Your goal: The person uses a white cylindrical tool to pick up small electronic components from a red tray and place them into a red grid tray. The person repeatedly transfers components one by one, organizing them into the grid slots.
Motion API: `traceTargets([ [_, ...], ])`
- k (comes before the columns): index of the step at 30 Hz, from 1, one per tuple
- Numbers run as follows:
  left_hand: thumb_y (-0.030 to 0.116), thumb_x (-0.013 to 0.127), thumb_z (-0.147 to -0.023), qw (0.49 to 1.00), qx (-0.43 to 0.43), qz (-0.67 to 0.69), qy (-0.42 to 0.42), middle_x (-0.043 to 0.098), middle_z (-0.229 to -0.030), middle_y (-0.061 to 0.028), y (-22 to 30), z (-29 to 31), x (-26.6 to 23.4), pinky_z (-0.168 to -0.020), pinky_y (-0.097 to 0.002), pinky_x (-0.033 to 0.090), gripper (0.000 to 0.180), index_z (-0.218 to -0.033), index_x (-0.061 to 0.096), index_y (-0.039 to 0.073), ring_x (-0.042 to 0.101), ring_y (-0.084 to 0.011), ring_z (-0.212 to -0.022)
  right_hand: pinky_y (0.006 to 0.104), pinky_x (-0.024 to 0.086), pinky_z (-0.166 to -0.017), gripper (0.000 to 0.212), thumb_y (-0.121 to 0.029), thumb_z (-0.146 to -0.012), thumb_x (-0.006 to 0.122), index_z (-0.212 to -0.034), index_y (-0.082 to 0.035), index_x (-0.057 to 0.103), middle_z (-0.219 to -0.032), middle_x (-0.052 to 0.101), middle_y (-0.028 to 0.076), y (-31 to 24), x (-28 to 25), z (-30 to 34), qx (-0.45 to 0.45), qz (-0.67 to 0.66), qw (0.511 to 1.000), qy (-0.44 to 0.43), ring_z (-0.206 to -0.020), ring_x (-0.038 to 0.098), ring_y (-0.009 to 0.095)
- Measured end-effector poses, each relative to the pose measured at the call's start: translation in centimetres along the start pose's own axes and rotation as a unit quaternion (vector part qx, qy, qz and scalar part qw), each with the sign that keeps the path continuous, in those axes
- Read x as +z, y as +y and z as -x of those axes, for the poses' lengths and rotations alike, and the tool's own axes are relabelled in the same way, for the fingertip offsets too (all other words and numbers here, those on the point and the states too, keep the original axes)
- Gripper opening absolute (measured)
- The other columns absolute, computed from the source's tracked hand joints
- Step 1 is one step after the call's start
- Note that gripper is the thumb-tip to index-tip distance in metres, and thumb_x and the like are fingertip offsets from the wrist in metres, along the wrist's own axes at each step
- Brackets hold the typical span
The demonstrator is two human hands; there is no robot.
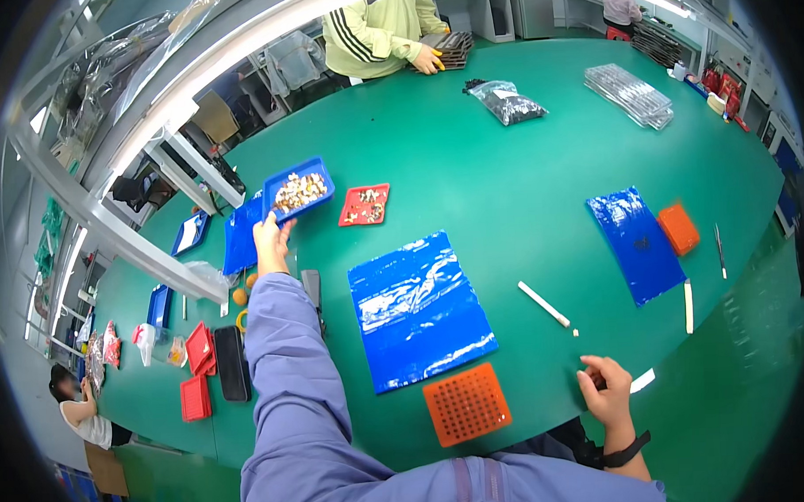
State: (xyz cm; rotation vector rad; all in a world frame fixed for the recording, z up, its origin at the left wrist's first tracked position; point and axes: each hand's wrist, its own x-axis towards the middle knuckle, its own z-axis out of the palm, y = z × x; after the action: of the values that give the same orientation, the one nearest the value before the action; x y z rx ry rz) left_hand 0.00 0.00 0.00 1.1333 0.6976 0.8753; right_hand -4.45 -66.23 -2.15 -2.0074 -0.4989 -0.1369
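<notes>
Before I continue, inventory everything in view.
Table: one, green, centre.
Held tray: one, blue, left of centre.
Pieces: many, pale and brown, inside it.
Shallow tray: one, red, right of held tray.
Sheets: three, blue, left, centre and right.
Blocks: two, orange, near edge and right.
Stick: one, white, right of centre.
Bag: one, dark contents, far side.
Clear trays: stack, transparent, far right.
Case: one, black, left.
Red trays: count unclear, red, left.
Small items: uncounted, mixed, left.
Other people: three, light tops, far side, left, far right.
Left hand: one, bare, on held tray.
Right hand: one, bare, lower right.
</notes>
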Motion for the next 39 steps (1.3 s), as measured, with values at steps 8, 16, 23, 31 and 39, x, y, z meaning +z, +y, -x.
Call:
traceTargets([
  [8,0.028,0.048,-0.093,0.997,-0.022,0.017,0.070,0.054,-0.111,-0.0168,-3.3,-4.1,0.0,-0.075,-0.0448,0.053,0.041,-0.119,0.042,-0.004,0.059,-0.0324,-0.090,0.0211,0.040,-0.044,0.017,0.001,-0.067,0.064,-0.085,-0.001,0.064,-0.060,0.055,0.005,-0.3,0.5,-0.4,-0.037,0.037,0.998,0.037,-0.047,0.051,0.011],
  [16,0.049,0.054,-0.085,0.993,-0.114,-0.003,-0.006,0.014,-0.146,-0.0236,2.6,-0.3,4.8,-0.101,-0.0627,0.018,0.084,-0.139,0.017,-0.003,0.018,-0.0419,-0.133,0.0221,0.039,-0.047,0.017,0.001,-0.067,0.063,-0.084,0.000,0.063,-0.061,0.055,0.005,-0.7,0.5,-0.3,-0.019,0.041,0.999,0.027,-0.050,0.051,0.013],
  [23,0.032,0.055,-0.089,0.989,0.062,0.016,-0.131,0.047,-0.127,-0.0162,13.1,7.2,4.1,-0.096,-0.0425,0.036,0.055,-0.130,0.037,0.000,0.043,-0.0264,-0.120,0.0227,0.041,-0.050,0.013,0.002,-0.069,0.064,-0.082,0.000,0.065,-0.063,0.056,0.006,-0.7,-0.9,-1.2,0.017,-0.008,0.998,-0.060,-0.054,0.054,0.012],
  [31,0.021,0.060,-0.087,0.813,0.079,-0.382,-0.432,0.060,-0.106,-0.0058,13.1,25.4,0.7,-0.078,-0.0278,0.046,0.035,-0.116,0.053,0.004,0.058,-0.0159,-0.095,0.0251,0.044,-0.054,0.014,-0.001,-0.074,0.066,-0.087,0.002,0.064,-0.069,0.061,0.009,-9.0,-3.5,-10.8,-0.140,0.035,0.978,-0.152,-0.058,0.057,0.014],
  [39,0.024,0.065,-0.080,0.678,0.193,-0.547,-0.450,0.043,-0.126,-0.0256,2.7,35.3,-3.2,-0.100,-0.0440,0.035,0.055,-0.125,0.044,-0.001,0.040,-0.0399,-0.119,0.0317,0.049,-0.061,0.022,-0.017,-0.081,0.062,-0.097,-0.002,0.061,-0.080,0.065,0.011,-16.1,6.9,-21.8,-0.278,0.084,0.863,-0.413,-0.068,0.063,0.024],
])
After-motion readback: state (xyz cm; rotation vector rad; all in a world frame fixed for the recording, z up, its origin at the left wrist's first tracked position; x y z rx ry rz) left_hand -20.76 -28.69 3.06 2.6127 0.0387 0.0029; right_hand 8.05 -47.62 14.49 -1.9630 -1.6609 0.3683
